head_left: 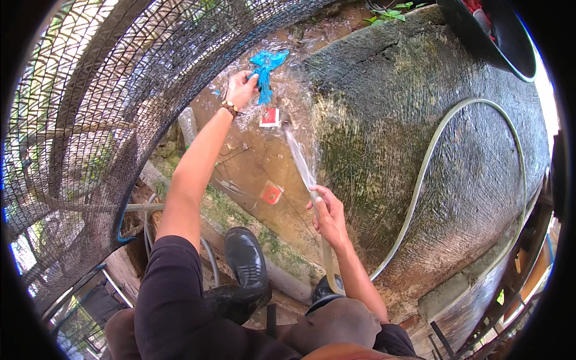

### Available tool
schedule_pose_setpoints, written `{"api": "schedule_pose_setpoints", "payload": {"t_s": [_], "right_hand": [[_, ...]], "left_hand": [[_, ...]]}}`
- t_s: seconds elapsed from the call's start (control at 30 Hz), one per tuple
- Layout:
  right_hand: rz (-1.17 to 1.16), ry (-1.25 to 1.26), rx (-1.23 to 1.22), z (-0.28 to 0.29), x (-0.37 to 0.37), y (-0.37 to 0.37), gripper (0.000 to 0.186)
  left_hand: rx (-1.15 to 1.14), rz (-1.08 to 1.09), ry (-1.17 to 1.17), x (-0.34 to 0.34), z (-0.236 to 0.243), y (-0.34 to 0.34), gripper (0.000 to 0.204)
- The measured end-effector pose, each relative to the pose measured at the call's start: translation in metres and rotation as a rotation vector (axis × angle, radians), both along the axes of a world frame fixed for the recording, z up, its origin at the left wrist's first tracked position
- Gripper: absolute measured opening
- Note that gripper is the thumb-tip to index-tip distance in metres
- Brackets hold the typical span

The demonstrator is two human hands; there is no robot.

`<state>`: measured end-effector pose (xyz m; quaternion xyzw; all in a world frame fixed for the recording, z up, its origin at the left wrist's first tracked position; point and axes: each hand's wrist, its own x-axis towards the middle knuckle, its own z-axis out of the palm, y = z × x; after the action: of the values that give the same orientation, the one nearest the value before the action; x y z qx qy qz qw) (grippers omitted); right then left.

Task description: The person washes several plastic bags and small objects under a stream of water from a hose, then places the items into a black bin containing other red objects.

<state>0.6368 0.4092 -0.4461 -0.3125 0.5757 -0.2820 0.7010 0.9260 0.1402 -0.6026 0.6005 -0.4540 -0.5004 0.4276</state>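
My left hand reaches forward and pinches a crumpled blue plastic bag above the wet ground. Closed round the end of a pale, clear hose is my right hand. A stream of water shoots from the hose toward the far side. Where it lands, close to the bag, lies a small red and white packet. Nearer to me, a second red packet sits in the shallow brown water.
A rough, wet concrete slab fills the right side, with the hose looped across it. Black netting hangs on the left. At the far right stands a black bucket with red things inside. My black boots stand near the water channel.
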Motion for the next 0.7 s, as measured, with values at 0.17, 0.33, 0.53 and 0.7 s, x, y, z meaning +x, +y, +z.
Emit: {"api": "schedule_pose_setpoints", "payload": {"t_s": [0.17,0.33,0.53,0.7], "right_hand": [[-0.029,-0.01,-0.003,0.009,0.0,-0.005,0.029],[-0.093,0.044,-0.019,0.009,-0.008,-0.007,0.027],[-0.11,0.046,0.007,0.011,-0.008,-0.001,0.027],[-0.043,0.045,-0.034,0.015,-0.009,0.0,0.029]], "left_hand": [[0.152,-0.022,0.253,0.025,-0.01,-0.04,0.018],[-0.239,-0.346,-1.177,-0.034,-0.004,-0.055,0.029],[-0.014,-0.344,-1.108,-0.049,-0.035,-0.064,0.033],[-0.118,-0.53,-1.006,-0.062,-0.017,-0.012,0.034]]}}
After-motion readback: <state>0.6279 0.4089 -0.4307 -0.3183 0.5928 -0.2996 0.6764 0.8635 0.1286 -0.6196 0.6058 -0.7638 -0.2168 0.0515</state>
